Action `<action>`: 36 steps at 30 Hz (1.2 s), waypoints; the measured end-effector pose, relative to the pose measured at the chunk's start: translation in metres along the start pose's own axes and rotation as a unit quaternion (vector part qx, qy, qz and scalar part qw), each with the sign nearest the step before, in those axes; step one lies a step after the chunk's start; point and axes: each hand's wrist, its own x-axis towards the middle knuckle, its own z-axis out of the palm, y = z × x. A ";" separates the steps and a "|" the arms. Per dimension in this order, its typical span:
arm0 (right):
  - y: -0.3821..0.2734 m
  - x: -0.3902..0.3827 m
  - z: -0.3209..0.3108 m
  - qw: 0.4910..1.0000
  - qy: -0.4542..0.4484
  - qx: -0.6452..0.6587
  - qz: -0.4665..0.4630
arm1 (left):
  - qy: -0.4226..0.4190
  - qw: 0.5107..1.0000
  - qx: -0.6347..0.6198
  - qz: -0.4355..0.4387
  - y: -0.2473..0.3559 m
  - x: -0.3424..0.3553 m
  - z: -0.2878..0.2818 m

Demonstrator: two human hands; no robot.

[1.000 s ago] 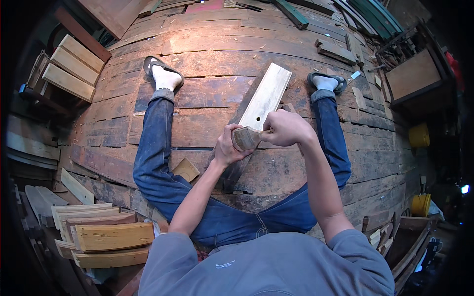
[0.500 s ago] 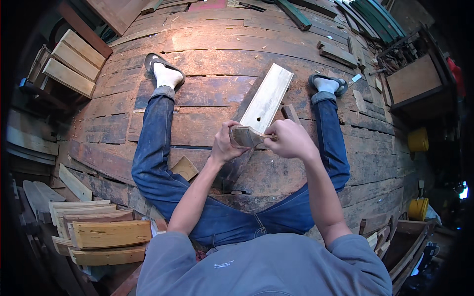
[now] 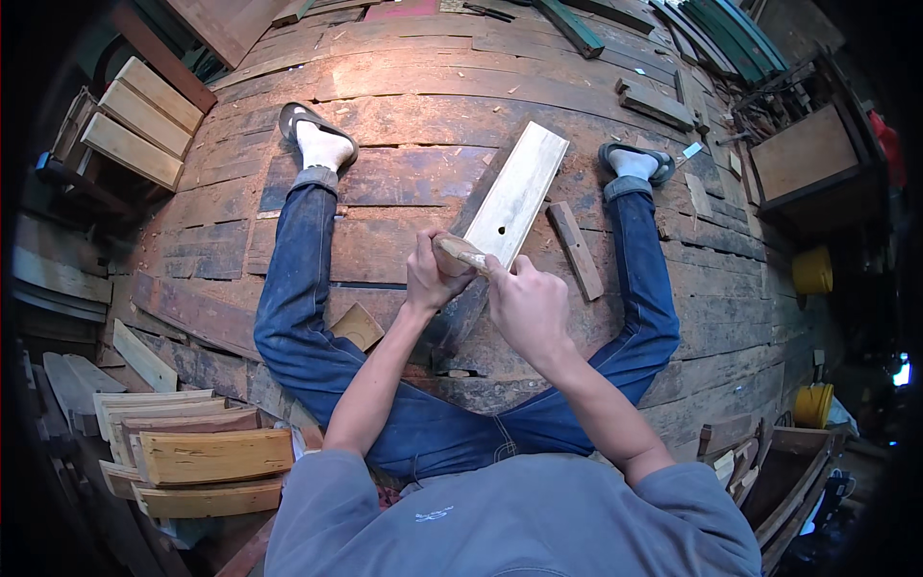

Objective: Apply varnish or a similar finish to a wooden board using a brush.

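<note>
A small worn brown piece (image 3: 452, 252), wood-like, is gripped in my left hand (image 3: 428, 279). My right hand (image 3: 529, 313) has its fingers closed at that piece's right side, near a thin pale edge; exactly what they pinch is hard to make out. Just beyond both hands, a long pale board (image 3: 519, 183) with a dark hole lies slanting on a darker timber (image 3: 461, 322). A narrow brown wood strip (image 3: 574, 250) lies on the floor to its right. Between my left leg and the timber sits a small square wood piece (image 3: 354, 327).
My legs are spread on the plank floor (image 3: 404, 101). Stacked curved boards (image 3: 212, 452) are at lower left, pale slats (image 3: 144, 120) at upper left. At right stand a wooden cabinet (image 3: 803, 154) and yellow buckets (image 3: 812, 272); loose timbers (image 3: 654, 101) lie at upper right.
Both hands have shifted, the small piece now tilted higher and leftward. My right hand has moved down and left with its wrist lower, uncovering the narrow strip beside the board.
</note>
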 end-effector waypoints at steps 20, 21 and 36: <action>0.084 -0.007 0.016 0.768 -0.194 0.575 0.205 | 0.039 0.991 0.113 -0.064 -0.074 0.019 -0.029; 0.086 -0.010 0.017 0.731 -0.199 0.606 0.241 | 0.047 0.991 0.117 -0.051 -0.081 0.018 -0.031; 0.123 -0.047 0.016 0.651 -0.177 0.659 0.332 | 0.064 0.955 0.223 -0.183 -0.137 -0.008 -0.029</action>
